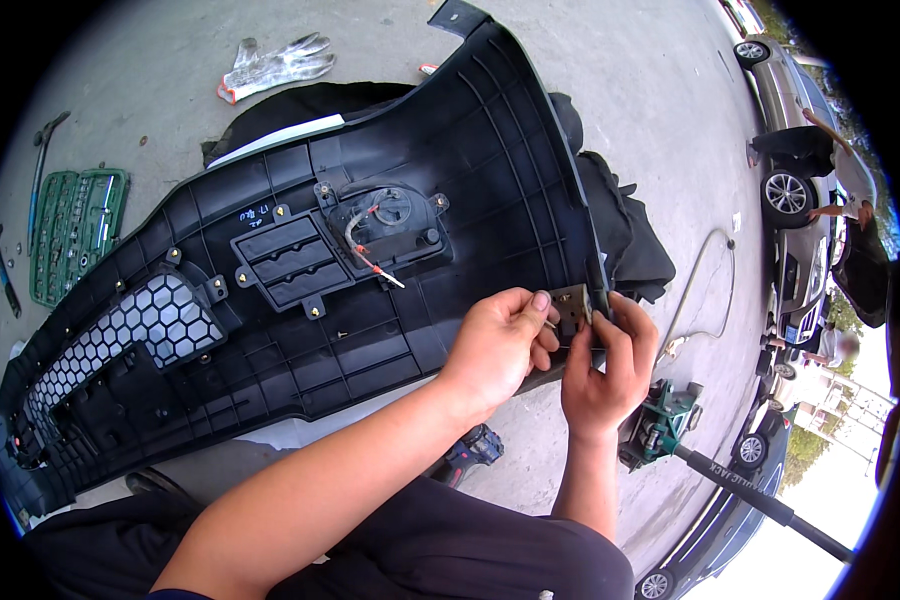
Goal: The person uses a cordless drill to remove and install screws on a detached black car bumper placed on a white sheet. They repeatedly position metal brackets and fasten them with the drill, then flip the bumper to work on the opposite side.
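Note:
A black car bumper (500, 190) lies inner side up across the floor in front of me, ribs and clips showing. At its right edge sits a small grey-brown metal bracket (571, 303) with holes. My left hand (500, 345) is closed in a pinch beside the bracket; whatever is between thumb and finger is too small to name. Fingers of my right hand (612, 365) are closed round the bracket's right side, against the bumper edge. A lamp unit (385, 225) with a loose wire (375, 265) and a honeycomb grille (160, 320) are set in the bumper.
Dark cloth (620, 225) lies under the bumper. A green socket set (75, 230), a hammer (6, 270) and a work glove (278, 68) lie on the left. Near my knees are a power drill (470, 450) and a floor jack (665, 420). Cars and people are at right.

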{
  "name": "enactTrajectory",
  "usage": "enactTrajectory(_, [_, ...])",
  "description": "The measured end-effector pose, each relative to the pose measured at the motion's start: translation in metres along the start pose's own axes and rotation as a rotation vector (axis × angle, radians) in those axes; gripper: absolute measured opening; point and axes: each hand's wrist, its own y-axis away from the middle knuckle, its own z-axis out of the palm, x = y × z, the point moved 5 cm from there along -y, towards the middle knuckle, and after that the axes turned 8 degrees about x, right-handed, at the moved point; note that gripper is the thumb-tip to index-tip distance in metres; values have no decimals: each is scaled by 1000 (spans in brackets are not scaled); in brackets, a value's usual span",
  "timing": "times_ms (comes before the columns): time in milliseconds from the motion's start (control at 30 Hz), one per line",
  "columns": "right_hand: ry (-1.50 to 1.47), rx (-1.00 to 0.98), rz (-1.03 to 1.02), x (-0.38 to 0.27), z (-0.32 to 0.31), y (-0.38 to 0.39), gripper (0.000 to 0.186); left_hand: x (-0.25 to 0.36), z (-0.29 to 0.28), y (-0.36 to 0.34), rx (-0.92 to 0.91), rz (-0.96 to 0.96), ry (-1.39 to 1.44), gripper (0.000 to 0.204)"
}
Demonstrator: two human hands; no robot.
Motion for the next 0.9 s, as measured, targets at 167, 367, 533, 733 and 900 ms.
enactTrajectory(167, [-1,0,-1,0,0,0,23,-5,1,-2,-2,26,37,20])
enactTrajectory(367, [-31,0,40,-1,0,1,23,-9,6,-3,-19,65,48,14])
enactTrajectory(533, [-27,0,44,0,0,1,22,-14,9,-7,-15,37,73,16])
enactTrajectory(733, [-32,5,36,-1,1,1,21,-12,4,-6,61,-4,-10,16])
enactTrajectory(900, [-13,10,10,1,1,1,22,-11,10,-9,35,21,20,15])
